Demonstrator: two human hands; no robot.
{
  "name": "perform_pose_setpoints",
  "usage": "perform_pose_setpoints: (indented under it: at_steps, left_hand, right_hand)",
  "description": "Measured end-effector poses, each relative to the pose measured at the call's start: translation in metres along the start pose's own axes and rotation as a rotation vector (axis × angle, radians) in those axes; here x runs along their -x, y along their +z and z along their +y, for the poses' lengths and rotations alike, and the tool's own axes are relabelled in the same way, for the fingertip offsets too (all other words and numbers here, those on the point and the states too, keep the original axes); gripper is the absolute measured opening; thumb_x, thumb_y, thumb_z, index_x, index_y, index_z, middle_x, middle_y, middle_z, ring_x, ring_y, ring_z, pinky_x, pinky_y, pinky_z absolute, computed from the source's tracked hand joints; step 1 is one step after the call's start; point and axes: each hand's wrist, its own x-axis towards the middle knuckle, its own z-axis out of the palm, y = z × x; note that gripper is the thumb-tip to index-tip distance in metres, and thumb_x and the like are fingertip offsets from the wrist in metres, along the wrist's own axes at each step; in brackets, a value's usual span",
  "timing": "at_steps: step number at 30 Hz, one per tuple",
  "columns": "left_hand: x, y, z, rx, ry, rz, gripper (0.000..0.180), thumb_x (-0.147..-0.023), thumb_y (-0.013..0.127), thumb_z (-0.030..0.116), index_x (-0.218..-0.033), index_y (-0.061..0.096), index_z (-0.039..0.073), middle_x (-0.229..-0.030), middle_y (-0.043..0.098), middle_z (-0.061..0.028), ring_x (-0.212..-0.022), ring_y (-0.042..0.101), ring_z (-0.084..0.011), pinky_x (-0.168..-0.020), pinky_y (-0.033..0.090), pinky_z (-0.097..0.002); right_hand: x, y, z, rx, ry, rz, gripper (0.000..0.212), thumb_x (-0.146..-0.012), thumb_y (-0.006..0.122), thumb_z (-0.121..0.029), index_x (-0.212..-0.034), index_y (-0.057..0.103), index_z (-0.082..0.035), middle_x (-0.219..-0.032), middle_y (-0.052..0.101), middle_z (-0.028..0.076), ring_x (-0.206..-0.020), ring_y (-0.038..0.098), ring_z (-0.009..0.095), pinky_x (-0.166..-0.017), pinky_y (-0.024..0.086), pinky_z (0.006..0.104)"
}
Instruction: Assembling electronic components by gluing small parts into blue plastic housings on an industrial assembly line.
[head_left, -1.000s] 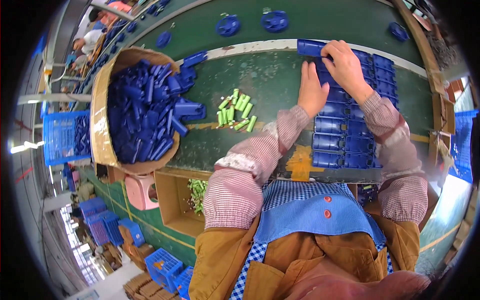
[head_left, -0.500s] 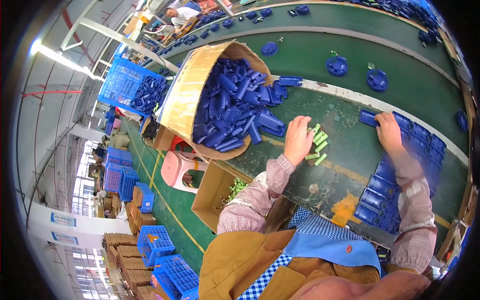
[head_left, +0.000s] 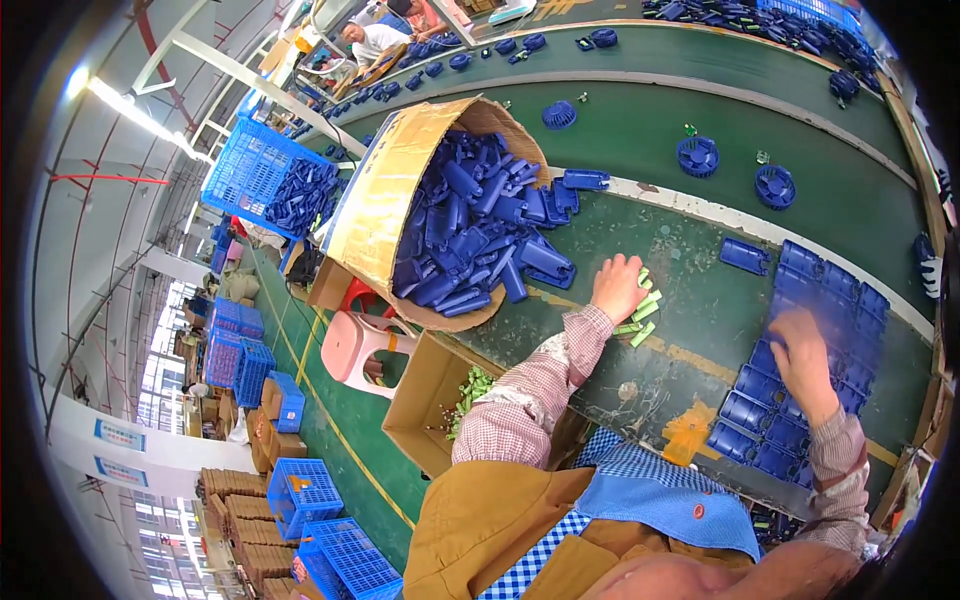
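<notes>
In the head view, the left hand [head_left: 615, 287] lay on a small pile of green pieces [head_left: 640, 312] near the middle of the green table [head_left: 690, 250], fingers curled over them; whether it gripped any I cannot tell. The right hand [head_left: 805, 362] rested, blurred, on rows of blue cases [head_left: 800, 400] at the table's right edge, its grip unclear. A cardboard box [head_left: 385, 200] full of blue parts [head_left: 480, 230] stood at the left edge.

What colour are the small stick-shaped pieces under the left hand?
Light green. The small sticks lie under the left hand, clearest in the head view.
</notes>
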Motion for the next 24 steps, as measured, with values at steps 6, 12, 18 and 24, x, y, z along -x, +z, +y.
perform_pose_setpoints:
  at_steps: [6,12,18,24]
  left_hand:
    - [-0.003,0.017,0.006,0.057,0.052,-0.06,0.032,-0.071,0.07,0.017,-0.097,0.058,0.004,-0.093,0.059,-0.0175,-0.092,0.058,-0.0369,-0.08,0.047,-0.0452]
    - [-0.002,-0.001,0.019,0.256,0.087,-0.115,0.026,-0.071,0.068,0.017,-0.089,0.062,-0.001,-0.085,0.064,-0.0173,-0.08,0.063,-0.0345,-0.072,0.05,-0.0426]
    - [0.0,-0.025,0.021,0.66,0.038,-0.157,0.021,-0.074,0.069,0.008,-0.09,0.058,-0.001,-0.079,0.062,-0.0076,-0.071,0.06,-0.0134,-0.064,0.05,-0.0286]
    - [0.01,-0.042,0.034,1.039,-0.016,-0.304,0.019,-0.08,0.065,0.0,-0.095,0.053,0.002,-0.079,0.055,0.0005,-0.072,0.056,-0.0073,-0.064,0.051,-0.0243]
  right_hand:
    - [0.046,-0.008,-0.003,-0.04,0.115,-0.038,0.026,-0.066,0.064,0.006,-0.09,0.056,-0.001,-0.095,0.056,0.015,-0.091,0.053,0.036,-0.084,0.044,0.0408]
    - [0.074,-0.01,-0.012,-0.2,0.301,-0.036,0.025,-0.065,0.064,0.007,-0.088,0.057,0.001,-0.095,0.057,0.016,-0.091,0.055,0.036,-0.081,0.046,0.0411]
    - [0.066,-0.008,-0.019,-0.254,0.293,-0.068,0.027,-0.065,0.065,0.008,-0.089,0.057,0.001,-0.093,0.058,0.016,-0.088,0.056,0.035,-0.077,0.047,0.0399]
    - [0.023,-0.004,-0.03,-0.422,0.275,-0.235,0.042,-0.068,0.066,0.006,-0.108,0.054,-0.001,-0.103,0.056,0.012,-0.084,0.058,0.023,-0.07,0.05,0.0325]
